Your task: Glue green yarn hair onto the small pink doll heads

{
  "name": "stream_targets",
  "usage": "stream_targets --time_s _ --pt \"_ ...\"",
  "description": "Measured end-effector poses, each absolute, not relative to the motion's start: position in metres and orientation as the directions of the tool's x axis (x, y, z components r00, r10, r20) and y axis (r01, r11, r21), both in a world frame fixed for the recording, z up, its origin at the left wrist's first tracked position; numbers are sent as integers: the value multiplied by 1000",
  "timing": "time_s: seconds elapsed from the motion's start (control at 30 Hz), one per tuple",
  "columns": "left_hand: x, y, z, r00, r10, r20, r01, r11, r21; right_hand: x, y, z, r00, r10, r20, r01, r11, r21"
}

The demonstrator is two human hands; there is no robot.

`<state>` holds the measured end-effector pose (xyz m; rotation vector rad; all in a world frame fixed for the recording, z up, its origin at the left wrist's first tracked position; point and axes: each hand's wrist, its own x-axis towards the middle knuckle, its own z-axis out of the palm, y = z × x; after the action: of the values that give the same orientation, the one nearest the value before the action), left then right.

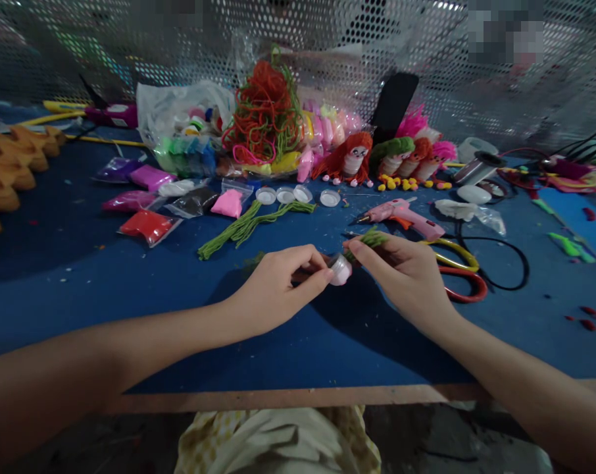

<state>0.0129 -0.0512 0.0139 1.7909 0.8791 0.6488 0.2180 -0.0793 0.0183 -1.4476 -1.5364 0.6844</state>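
Observation:
My left hand (291, 283) is closed, pinching a small clear plastic pot with pale pink stuff in it (341, 270) between thumb and fingertips. My right hand (409, 273) grips a short bunch of green yarn (372, 238) just right of the pot. Whether yarn and pot touch is hard to see. A few more green strands show dimly behind my left hand. Beyond it, two longer bundles of green yarn (229, 236) lie on the blue table (288, 359). Scissors with a red handle (468, 289) and a yellow handle loop (456, 253) lie by my right wrist.
A pink glue gun (399, 214) lies beyond my right hand. Clear round lids (330, 197), bagged clay (149, 226) and yarn-haired dolls (353, 158) stand farther back. A yarn heap (266, 112) rises against the perforated metal panel (318, 26). An orange egg tray (12, 161) sits at left.

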Motion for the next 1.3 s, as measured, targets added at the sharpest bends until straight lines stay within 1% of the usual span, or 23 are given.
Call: stream_targets --time_s 0.13,0.37,0.53,0.7,0.83,0.9,0.93,0.97,1.0,1.03,1.07,1.1,1.13,1.17,1.2,1.23,1.3 --pt "14 -54 14 594 804 -37 265 -152 952 218 -80 17 39 970 240 510 187 -839" --pt "18 -54 12 589 799 -118 221 -19 975 217 -80 19 -6 963 268 527 231 -818" --pt "22 -53 7 602 791 -106 177 -3 984 216 -80 19 -23 963 270 522 242 -818" --pt "21 -53 9 562 808 -177 200 75 977 221 -77 17 91 961 261 474 188 -860" --pt "17 -47 13 505 838 -205 142 154 978 239 -61 16 208 904 375 410 268 -872" --pt "16 -42 14 470 849 -241 75 234 969 253 -52 18 241 874 422 464 278 -841" --pt "15 -40 14 455 850 -264 32 281 959 260 -48 19 267 858 439 546 240 -802" --pt "15 -37 14 443 852 -279 -21 321 947 268 -45 20 276 839 468 664 186 -724" --pt "15 -35 14 434 854 -287 -78 353 932 276 -41 21 243 838 489 792 120 -599" --pt "15 -33 14 425 859 -286 -141 374 917 284 -39 21 189 854 485 895 54 -443" --pt "15 -32 13 415 865 -281 -202 388 899 291 -36 20 122 878 463 964 7 -267" --pt "16 -31 12 404 872 -276 -256 397 881 298 -34 18 81 905 418 992 -34 -119" --pt "16 -30 11 394 878 -273 -300 403 864 303 -32 16 64 934 351 998 -64 -12" --pt "16 -29 10 385 882 -273 -332 408 851 309 -30 14 59 958 281 996 -76 50" --pt "16 -29 9 380 883 -275 -347 412 843 313 -28 11 77 968 239 993 -95 67" --pt "17 -28 8 380 883 -278 -349 414 841 316 -26 9 94 972 215 992 -109 60" --pt "17 -26 6 399 876 -271 -333 414 847 318 -22 8 127 969 210 991 -135 22"
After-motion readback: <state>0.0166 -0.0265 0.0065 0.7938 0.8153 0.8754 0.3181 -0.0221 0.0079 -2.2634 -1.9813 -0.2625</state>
